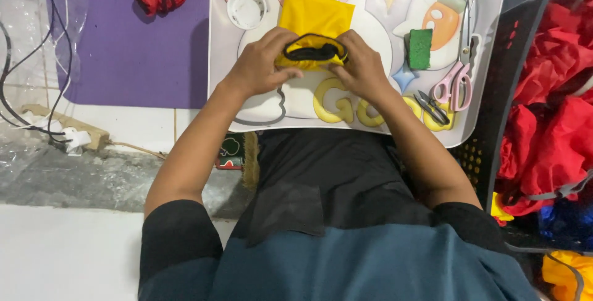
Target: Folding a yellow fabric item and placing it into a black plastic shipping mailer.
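- Head view: we look down at our left hand [259,63] and right hand [361,66], both pinching the near edge of a yellow cloth [315,23] trimmed with black cord.
- It lies at the middle of the white surface [488,60].
- Near it sit a white cup [246,8], a green sponge [420,48] and pink scissors [457,78].
- Keeping the thumbs close and the fold flat would probably hold the edge neat.

We see the left hand [262,66] and right hand [364,66] pinching a folded yellow cloth [315,23] with a black trim on the white surface [488,41], pink scissors [457,81] lying near.
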